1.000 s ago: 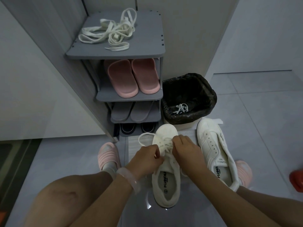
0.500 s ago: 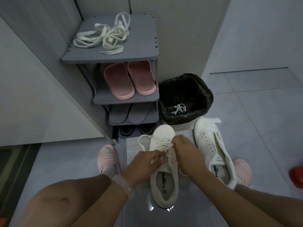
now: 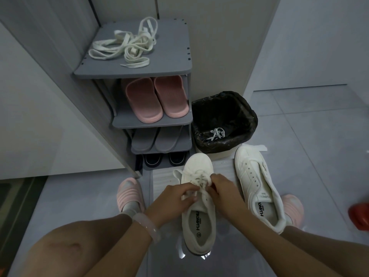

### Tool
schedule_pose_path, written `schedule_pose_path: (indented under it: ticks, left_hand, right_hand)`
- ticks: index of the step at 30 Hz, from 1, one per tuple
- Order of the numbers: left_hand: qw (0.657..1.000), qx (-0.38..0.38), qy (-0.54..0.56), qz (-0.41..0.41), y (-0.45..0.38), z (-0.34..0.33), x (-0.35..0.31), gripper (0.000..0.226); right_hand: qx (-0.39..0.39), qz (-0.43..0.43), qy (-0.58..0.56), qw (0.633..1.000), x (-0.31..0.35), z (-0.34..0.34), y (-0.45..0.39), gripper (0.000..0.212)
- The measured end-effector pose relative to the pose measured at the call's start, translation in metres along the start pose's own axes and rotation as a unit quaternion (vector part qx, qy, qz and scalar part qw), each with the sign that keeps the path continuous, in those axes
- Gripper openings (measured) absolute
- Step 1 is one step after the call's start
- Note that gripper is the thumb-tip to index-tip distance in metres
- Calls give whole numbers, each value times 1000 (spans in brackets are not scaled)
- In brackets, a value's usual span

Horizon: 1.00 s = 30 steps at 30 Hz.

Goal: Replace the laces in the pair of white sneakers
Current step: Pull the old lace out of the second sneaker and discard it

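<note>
My left hand point(image 3: 171, 198) and right hand point(image 3: 223, 189) pinched the lace point(image 3: 196, 179) over the near sneaker point(image 3: 198, 208) on the floor; its mate point(image 3: 259, 186) lay beside it, the bin point(image 3: 223, 120) just beyond.

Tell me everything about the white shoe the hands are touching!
The laced white low-top sneaker lies on the grey floor, toe pointing toward the grey shoe rack. It looks like soft leather, with a black printed logo on its insole. A white lace crosses its eyelets, one loop hanging off its left side. The left hand and right hand pinch the lace over the tongue.
</note>
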<state>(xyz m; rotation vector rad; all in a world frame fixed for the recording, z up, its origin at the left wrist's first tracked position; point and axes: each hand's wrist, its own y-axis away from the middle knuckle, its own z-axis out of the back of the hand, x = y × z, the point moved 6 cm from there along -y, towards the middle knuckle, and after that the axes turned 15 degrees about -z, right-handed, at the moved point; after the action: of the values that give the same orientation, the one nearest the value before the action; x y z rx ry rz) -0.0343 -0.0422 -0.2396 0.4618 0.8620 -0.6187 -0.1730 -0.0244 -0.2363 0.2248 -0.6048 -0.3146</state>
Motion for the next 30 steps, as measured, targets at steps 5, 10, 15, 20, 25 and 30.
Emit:
schedule_pose_path:
  ticks: [5,10,15,20,25,30]
  left_hand:
    - [1000,6,5,-1,-2,-2,-2,29]
    - [1000,4,3,-1,-1,-1,-3,30]
    - [1000,2,-6,-3,-2,-2,-1,32]
    - [1000,6,15,7,-2,-4,-1,30]
    - [1000,6,17,6,-2,-5,3,29]
    - [1000,1,0,-2,-3,-4,1,30]
  right_hand:
    - [-187,-41,-129,973,-8,66,-16,8]
    - [60,-112,-74,989,-21,5,-13,15]
    - [31,-34,-23,999,-10,-6,-7,15]
    - [-143,-10,-146,979,-3,41,-7,13]
    - [-94,-72,-192,974,-20,45,-25,6]
    - [7,-67,-70,995,-28,-15,-19,6]
